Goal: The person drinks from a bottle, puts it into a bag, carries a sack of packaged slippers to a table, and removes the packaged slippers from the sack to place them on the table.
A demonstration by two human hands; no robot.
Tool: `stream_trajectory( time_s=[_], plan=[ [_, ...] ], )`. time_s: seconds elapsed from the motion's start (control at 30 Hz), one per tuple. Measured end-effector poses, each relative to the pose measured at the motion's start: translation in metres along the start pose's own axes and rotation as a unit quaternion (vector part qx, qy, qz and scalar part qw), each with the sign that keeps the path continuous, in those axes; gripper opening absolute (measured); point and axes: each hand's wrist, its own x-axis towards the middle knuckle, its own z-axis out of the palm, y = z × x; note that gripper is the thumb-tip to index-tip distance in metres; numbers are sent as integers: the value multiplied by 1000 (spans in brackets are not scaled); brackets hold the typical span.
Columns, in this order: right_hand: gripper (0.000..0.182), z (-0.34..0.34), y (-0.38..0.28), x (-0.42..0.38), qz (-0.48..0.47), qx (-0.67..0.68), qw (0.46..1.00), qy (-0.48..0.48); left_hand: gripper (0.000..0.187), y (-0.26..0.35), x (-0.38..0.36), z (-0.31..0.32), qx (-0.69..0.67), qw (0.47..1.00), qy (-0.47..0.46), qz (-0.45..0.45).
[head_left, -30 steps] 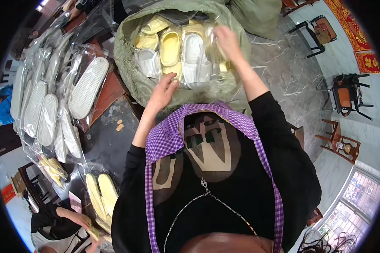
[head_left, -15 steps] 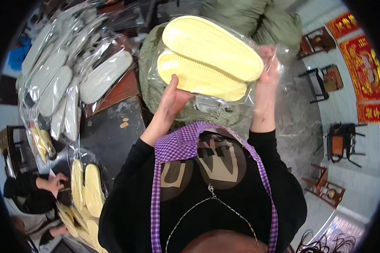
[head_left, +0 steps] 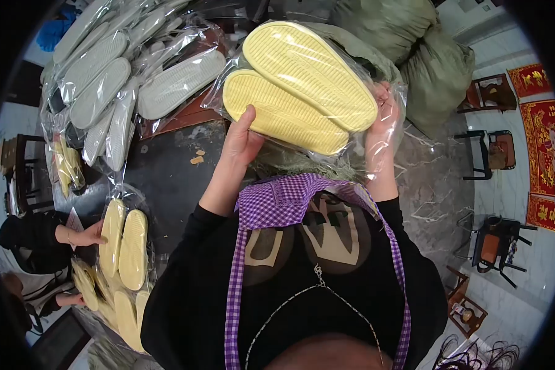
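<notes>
A pair of yellow slippers [head_left: 302, 80] in a clear plastic bag is held up in front of me, tilted, one overlapping the other. My left hand [head_left: 243, 142] grips the lower left slipper through the plastic, its thumb lying over the edge. At the right end, my right hand [head_left: 382, 117] is closed around the bag beside the tip of the upper slipper. Loose plastic covers part of those fingers and hangs over the wrist. Behind the bag are a green sack and some frayed fibres.
Bagged grey slippers [head_left: 98, 80] are heaped on the dark table [head_left: 179, 185] at left. Nearer lie bagged yellow slippers [head_left: 132, 246], with a co-worker's hand [head_left: 92, 234] touching one. Full green sacks [head_left: 435, 80] stand behind; chairs [head_left: 496, 246] line the right side.
My view has turned, shifting the surroundings. The bagged pair has tilted slightly, still in both hands. The co-worker's upper hand has moved right onto a yellow slipper.
</notes>
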Motion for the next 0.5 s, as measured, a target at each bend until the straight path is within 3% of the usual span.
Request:
stream_trajectory(
  time_s=[0.1,0.2,0.27,0.3,0.37,0.4,0.43,0.5],
  plan=[
    [7,10,12,0,-17,-49,997,51,58,7,-6,-3,-5,1000,10,9],
    [12,10,23,2,17,-52,997,-47,56,16,-14,-8,-9,1000,30,2],
    [19,12,26,0,25,-179,982,59,54,26,-24,-11,-4,997,73,16],
    [22,10,33,-3,21,-169,985,-5,51,34,-31,-9,10,995,100,20],
    [20,41,67,-1,65,-163,984,20,47,45,-45,-19,-3,994,46,100],
    [14,71,84,1,95,-188,970,122,43,50,-46,-31,-28,990,41,132],
    [12,66,95,9,214,-75,974,-25,42,59,-54,-38,-28,984,46,169],
    [12,59,115,29,346,89,920,-163,41,73,-76,-48,-40,968,79,235]
  ],
)
